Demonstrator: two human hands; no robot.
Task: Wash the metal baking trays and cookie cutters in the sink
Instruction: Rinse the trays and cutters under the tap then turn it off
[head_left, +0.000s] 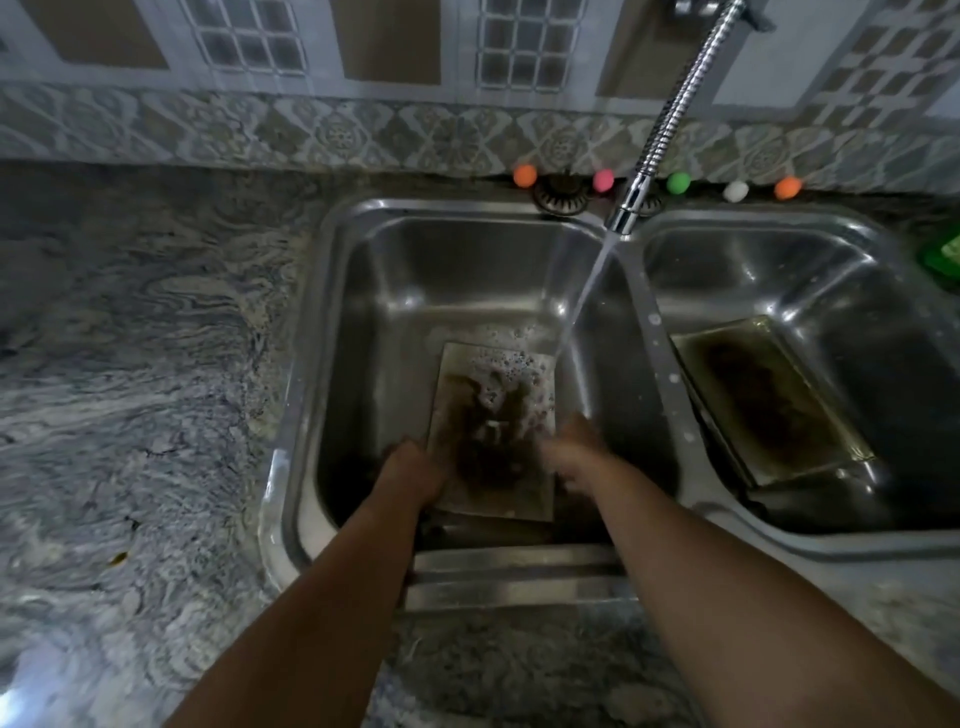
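Low in the frame's centre, the tray (493, 415) runs lengthwise away between both hands, left hand (415, 467) gripping its left edge, right hand (576, 452) blurred, grip unclear.

The double sink (363, 270) is stainless steel, smooth and glossy, with bright glints along its rims and wet sheen on the walls. The tray (498, 410) in the left basin is dull metal, stained dark brown in the middle and flecked with suds. The second tray (769, 400) in the right basin is metal too, tarnished yellowish with a burnt, matt centre. The tap hose (680, 104) is ribbed chrome, shiny. The counter (140, 364) looks like polished stone, grey-blue and veined, with a glare at its near corner. The wall tiles (363, 130) are patterned, fairly matt. Small coloured balls (524, 175) behind the sink look smooth, perhaps plastic.
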